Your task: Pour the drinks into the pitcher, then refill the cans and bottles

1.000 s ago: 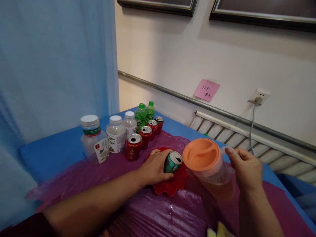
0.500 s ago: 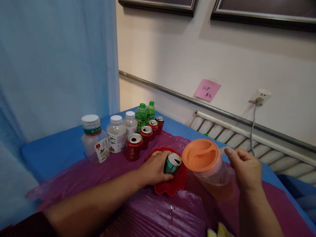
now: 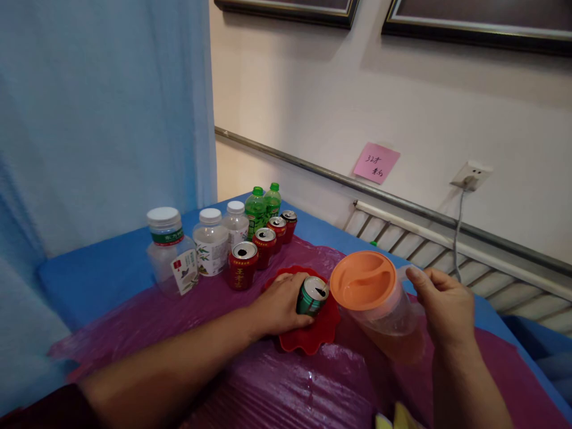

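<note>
My left hand (image 3: pixel 279 304) is wrapped around a green aluminium drink can (image 3: pixel 311 295) with an opened silver top, fingers closed on its side; the can leans toward the right and sits on a red scalloped plastic dish (image 3: pixel 313 336). My right hand (image 3: pixel 444 307) is curled shut on the handle side of a clear plastic pitcher with a round orange lid (image 3: pixel 364 280), thumb resting on top; the handle itself is hidden behind my fingers. The pitcher tilts toward the can, its lid rim just beside the can's top, and amber liquid shows in its lower body.

Both stand on a crinkled purple plastic sheet (image 3: pixel 286 387) spread over a blue table (image 3: pixel 98 268). Beyond my left hand I see a row of red opened drink cans (image 3: pixel 243 266), with two green capped bottles (image 3: pixel 255 210) at the far end. Left of those stand three clear jars with white lids (image 3: pixel 211 241). On the wall behind are a pink sticky note (image 3: pixel 376 162) and a white power socket (image 3: pixel 471 176).
</note>
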Action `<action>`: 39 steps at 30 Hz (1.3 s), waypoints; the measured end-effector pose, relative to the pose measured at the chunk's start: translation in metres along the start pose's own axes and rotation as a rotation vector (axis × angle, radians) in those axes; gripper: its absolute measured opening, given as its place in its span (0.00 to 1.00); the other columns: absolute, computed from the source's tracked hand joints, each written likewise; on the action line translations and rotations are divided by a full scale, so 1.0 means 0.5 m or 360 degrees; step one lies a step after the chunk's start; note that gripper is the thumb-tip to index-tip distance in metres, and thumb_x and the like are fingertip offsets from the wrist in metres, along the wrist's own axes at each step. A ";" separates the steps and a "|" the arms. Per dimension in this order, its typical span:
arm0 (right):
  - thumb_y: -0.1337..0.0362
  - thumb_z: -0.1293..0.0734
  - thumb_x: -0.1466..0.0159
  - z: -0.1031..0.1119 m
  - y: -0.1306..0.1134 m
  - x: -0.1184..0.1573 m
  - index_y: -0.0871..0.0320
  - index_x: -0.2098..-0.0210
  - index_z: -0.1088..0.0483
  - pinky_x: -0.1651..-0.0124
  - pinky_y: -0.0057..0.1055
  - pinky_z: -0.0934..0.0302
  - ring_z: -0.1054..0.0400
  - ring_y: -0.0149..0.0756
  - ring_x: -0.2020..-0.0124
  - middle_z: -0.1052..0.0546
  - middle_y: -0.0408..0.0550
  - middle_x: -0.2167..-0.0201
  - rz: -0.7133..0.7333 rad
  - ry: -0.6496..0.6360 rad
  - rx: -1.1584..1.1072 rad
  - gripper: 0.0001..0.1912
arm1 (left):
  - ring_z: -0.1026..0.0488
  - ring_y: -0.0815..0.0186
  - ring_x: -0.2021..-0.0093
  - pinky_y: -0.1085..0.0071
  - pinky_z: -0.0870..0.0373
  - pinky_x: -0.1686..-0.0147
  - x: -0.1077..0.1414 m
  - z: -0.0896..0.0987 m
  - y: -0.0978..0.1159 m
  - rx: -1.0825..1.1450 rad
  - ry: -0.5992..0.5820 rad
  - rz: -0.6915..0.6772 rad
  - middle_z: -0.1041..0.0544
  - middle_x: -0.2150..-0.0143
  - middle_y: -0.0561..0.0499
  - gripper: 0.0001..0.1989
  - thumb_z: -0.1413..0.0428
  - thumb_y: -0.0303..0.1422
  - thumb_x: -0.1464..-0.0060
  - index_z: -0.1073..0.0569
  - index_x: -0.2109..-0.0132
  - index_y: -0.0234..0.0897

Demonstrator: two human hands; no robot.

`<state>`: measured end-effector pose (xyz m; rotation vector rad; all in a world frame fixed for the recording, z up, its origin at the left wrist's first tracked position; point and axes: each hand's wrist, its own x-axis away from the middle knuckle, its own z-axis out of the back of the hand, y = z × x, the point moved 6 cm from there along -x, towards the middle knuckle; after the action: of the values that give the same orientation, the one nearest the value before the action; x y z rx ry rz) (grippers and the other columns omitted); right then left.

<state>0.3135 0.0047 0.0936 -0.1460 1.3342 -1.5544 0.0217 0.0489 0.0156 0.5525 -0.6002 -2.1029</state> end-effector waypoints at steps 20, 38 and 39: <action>0.43 0.29 0.45 0.002 -0.010 0.000 0.56 0.85 0.40 0.76 0.28 0.54 0.51 0.28 0.80 0.45 0.37 0.85 0.0018 0.0001 0.0025 0.27 | 0.28 0.50 0.44 0.55 0.36 0.40 0.001 0.000 -0.002 -0.0004 0.0016 -0.0030 0.24 0.46 0.47 0.34 0.31 0.38 0.58 0.30 0.43 0.44; 0.45 0.30 0.47 0.001 -0.003 -0.001 0.56 0.85 0.39 0.75 0.29 0.55 0.51 0.28 0.79 0.44 0.38 0.85 -0.0069 -0.0012 0.0033 0.25 | 0.27 0.50 0.45 0.56 0.34 0.42 0.000 0.001 0.002 0.0028 0.0009 -0.0070 0.23 0.47 0.48 0.33 0.30 0.37 0.58 0.30 0.43 0.45; 0.45 0.30 0.47 0.002 -0.003 0.000 0.56 0.85 0.39 0.75 0.29 0.55 0.51 0.28 0.79 0.44 0.38 0.85 -0.0072 -0.0012 0.0032 0.25 | 0.28 0.50 0.45 0.56 0.34 0.42 0.000 0.000 0.001 0.0025 0.0010 -0.0060 0.23 0.46 0.47 0.33 0.30 0.37 0.58 0.30 0.43 0.44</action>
<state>0.3133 0.0039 0.0953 -0.1703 1.3169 -1.6029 0.0220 0.0488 0.0158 0.5833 -0.6071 -2.1328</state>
